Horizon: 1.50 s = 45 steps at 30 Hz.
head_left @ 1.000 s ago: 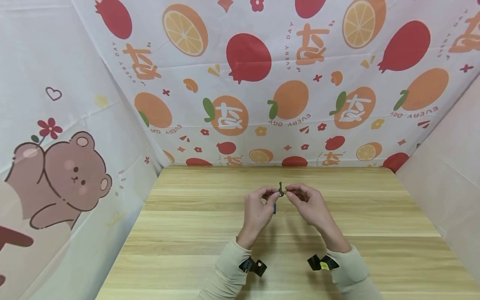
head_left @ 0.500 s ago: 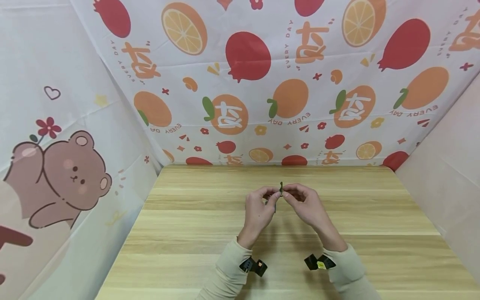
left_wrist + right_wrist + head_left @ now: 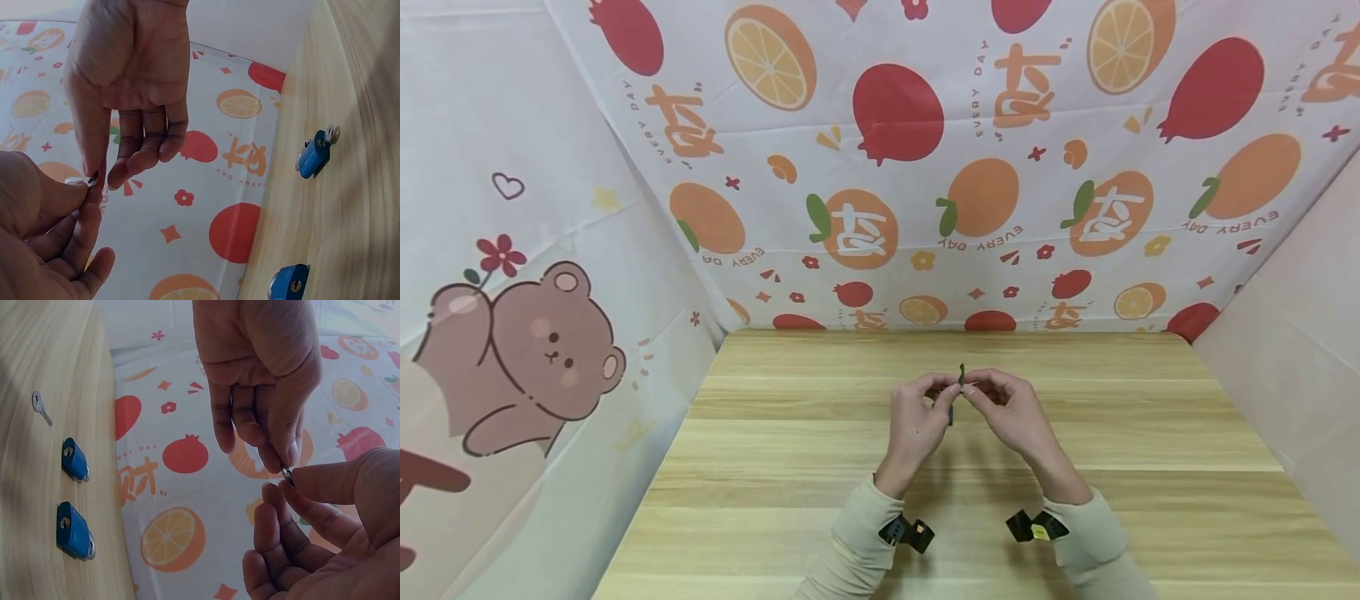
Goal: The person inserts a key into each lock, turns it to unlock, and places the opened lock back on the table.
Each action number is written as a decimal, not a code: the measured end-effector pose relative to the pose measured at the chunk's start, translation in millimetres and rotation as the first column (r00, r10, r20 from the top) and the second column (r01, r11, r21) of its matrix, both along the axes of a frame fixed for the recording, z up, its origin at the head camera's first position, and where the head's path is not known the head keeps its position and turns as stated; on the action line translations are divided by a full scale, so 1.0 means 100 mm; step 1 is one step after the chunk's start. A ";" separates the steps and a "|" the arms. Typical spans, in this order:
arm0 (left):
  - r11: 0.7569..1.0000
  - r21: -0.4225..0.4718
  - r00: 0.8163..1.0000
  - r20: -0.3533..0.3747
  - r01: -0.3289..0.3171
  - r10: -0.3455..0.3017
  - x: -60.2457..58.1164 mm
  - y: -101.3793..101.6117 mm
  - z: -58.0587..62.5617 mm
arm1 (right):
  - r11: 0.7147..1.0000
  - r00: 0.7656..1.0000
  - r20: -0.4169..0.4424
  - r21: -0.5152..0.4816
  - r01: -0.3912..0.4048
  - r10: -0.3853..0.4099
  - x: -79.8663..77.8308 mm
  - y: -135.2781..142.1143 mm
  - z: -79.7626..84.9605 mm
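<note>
While left hand point(image 3: 919, 421) and right hand point(image 3: 1018, 418) pinch one small metal piece point(image 3: 288, 477) between them, I judge its handling unfinished. Below, on the table point(image 3: 760, 467): blue padlock point(image 3: 77, 464), left; second padlock point(image 3: 75, 534), right. Further left: loose key point(image 3: 37, 400), in neither padlock.

The held piece point(image 3: 77, 180) shows silver; the padlocks point(image 3: 75, 535) blue; the tabletop point(image 3: 775, 500) tan, grained; the cloth point(image 3: 917, 187) white, fruit-patterned.

I see two blue boxy padlocks point(image 3: 74, 531) and a silver metal key point(image 3: 40, 407) on the wood-grain table point(image 3: 775, 467), fruit-printed white cloth point(image 3: 917, 200) behind it.
</note>
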<state>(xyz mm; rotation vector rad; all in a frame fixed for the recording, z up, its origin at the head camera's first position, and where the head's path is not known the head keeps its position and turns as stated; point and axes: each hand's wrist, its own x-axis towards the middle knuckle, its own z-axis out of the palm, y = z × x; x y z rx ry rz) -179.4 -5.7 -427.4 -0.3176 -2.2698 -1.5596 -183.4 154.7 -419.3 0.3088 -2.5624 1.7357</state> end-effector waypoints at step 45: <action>1.000 0.004 0.998 0.053 0.021 -0.021 0.02 -0.02 0.00 | 0.996 0.999 0.016 -0.085 0.031 -0.029 0.02 -0.01 -0.02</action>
